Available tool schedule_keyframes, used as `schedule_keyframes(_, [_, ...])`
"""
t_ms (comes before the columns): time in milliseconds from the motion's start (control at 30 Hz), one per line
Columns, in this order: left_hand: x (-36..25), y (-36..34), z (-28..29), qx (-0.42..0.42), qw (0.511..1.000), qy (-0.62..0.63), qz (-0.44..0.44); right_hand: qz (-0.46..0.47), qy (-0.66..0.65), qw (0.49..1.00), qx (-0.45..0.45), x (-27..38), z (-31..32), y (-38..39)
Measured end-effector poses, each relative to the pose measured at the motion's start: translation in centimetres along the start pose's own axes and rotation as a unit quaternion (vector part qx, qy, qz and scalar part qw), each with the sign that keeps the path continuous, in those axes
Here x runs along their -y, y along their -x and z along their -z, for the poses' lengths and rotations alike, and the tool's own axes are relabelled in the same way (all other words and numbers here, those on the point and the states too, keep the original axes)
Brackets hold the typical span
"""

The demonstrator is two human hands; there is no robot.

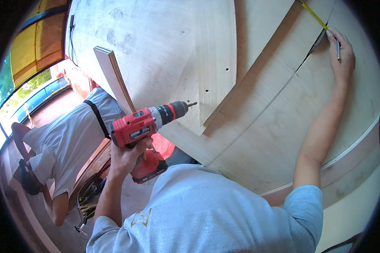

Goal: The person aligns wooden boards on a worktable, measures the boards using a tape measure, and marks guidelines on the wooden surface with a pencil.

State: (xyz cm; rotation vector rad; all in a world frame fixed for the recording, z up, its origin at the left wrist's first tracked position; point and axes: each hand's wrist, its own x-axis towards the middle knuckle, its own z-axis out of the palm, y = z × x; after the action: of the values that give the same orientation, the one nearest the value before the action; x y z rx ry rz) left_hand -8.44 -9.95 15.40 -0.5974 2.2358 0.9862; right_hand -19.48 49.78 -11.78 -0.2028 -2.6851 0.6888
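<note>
Left hand (126, 159) is gripping the red drill (135, 127) by its handle, fingers wrapped round it; battery (149, 167) is hanging below, bit (192, 104) is pointing up and right across the wood, apparently held in the air, presumably to be keeping the tip off the surface. Right hand (343, 57) is resting far out on the panel (278, 135), arm nearly straight, at the lower end of the yellow tape (313, 15). Thumb and fingertips are bunching there; can't tell if they're pinching the tape or just pressing it. Pencil (338, 50) is sitting in the same hand, pointing back toward the wrist, likely tucked that way so the fingertips are serving the tape. Tape is running off the top of view, its near end lying beside the dark slot (311, 49). Pale strip (217, 59) with holes is lying left of that. Ply piece (114, 76) is sticking up behind the drill. Co-worker (71, 145) is bending over at far left, near some cables (88, 189).
</note>
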Motion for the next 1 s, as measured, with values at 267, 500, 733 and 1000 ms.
schedule_keyframes(267, [1.3, 1.2, -0.7, -0.052, 0.998, -0.021, -0.002, 0.007, 0.028, 1.000, 0.004, -0.8, 0.0, -0.1])
schedule_keyframes(500, [2.2, 0.8, -1.0, -0.066, 0.997, -0.044, -0.026, 0.010, 0.038, 0.999, 0.027, -0.2, 0.2, 0.2])
schedule_keyframes(733, [1.1, 0.9, -0.8, -0.045, 0.994, -0.094, -0.033, 0.021, 0.004, 0.999, 0.029, -0.8, 0.4, 0.1])
schedule_keyframes(1000, [0.6, 1.5, -1.4, -0.004, 0.982, -0.177, -0.070, 0.007, 0.020, 0.999, 0.036, -1.0, 0.1, 0.2])
